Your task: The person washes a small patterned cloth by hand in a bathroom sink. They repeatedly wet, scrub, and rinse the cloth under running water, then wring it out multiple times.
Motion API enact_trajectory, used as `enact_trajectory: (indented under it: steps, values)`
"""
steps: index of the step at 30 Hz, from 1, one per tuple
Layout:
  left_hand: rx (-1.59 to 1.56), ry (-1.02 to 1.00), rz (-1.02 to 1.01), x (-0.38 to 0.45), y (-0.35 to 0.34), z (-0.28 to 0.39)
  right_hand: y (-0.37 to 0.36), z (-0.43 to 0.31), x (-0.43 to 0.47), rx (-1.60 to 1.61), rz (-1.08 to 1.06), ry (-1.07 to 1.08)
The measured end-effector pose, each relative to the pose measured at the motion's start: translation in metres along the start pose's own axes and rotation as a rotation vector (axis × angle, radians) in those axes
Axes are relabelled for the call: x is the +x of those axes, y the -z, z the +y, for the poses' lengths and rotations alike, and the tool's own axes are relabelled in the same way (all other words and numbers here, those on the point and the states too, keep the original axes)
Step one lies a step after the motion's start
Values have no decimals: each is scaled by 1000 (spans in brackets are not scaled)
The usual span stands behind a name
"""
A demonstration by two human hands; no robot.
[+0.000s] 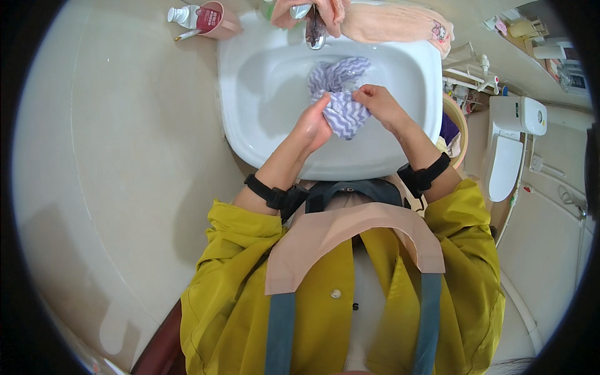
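Note:
A wet-looking cloth with purple and white zigzag stripes (pixel 346 115) is held over the basin of a white washbasin (pixel 290 161). My left hand (pixel 315 123) grips its left side, the thumb lying on top of the fabric. With thumb and fingertips, my right hand (pixel 376 103) pinches the cloth's right edge. The far part of the cloth is bunched up towards the back of the basin, below a chrome faucet (pixel 316 35). Folds hide some of my left fingers.
Behind the faucet hangs a pink towel (pixel 389 24). A pink cup (pixel 222 21) with a tube and a toothbrush stands at the back left. To the right are a laundry basket (pixel 461 140), white pipes (pixel 468 79) and a toilet (pixel 504 164). A tiled wall (pixel 131 117) borders the left.

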State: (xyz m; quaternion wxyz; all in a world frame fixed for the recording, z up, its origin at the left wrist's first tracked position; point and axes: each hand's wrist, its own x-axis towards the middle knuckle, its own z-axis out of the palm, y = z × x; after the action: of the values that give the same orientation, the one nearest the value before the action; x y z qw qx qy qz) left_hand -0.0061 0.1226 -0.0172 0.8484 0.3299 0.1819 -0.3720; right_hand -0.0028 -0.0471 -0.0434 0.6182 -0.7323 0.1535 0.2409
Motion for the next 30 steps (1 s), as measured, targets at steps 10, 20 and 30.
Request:
enact_trajectory:
  steps: [10,20,30]
  values:
    - [-74,237,372,16,9,-6,-50,-41,-36,-716,141,464]
    - [-103,203,143,18,15,-9,-55,-31,-33,-504,338,515]
    - [66,174,218,13,13,-4,-58,-27,-36,-387,162,782]
